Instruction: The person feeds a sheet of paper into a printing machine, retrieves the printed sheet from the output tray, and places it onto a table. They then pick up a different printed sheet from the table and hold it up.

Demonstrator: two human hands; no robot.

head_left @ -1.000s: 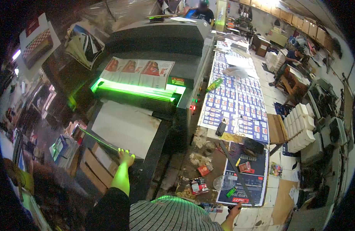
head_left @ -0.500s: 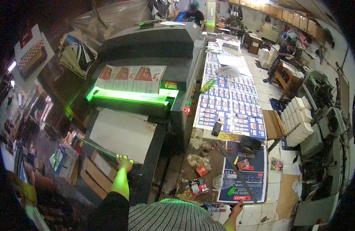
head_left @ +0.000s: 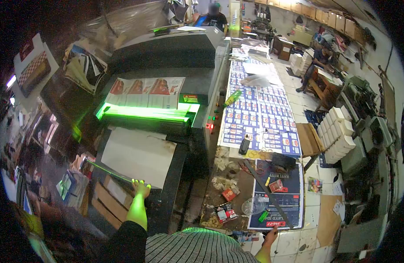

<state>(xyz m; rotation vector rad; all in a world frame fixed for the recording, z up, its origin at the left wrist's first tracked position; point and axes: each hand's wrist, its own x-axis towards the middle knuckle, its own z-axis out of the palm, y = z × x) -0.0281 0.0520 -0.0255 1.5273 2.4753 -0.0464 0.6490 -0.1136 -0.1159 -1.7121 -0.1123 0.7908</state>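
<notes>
Lying just beyond the left hand (head_left: 141, 189), a pale sheet (head_left: 138, 151) rests on a dark machine (head_left: 167, 59), its far end lost in shadow. The sheet is plain and off-white, brownish near its far right corner. The hand's fingers are slightly apart at the near edge; whether they grip the paper or only touch the machine, I cannot tell. Farther beyond that hand glows a green light (head_left: 145, 112), with a red-printed sheet (head_left: 164, 90) above it. Well to its right, the right hand (head_left: 269, 236), its forearm cut off below, is at the near edge of a blue poster (head_left: 289, 215) on a table (head_left: 217, 188); its hold is hard to make out.
</notes>
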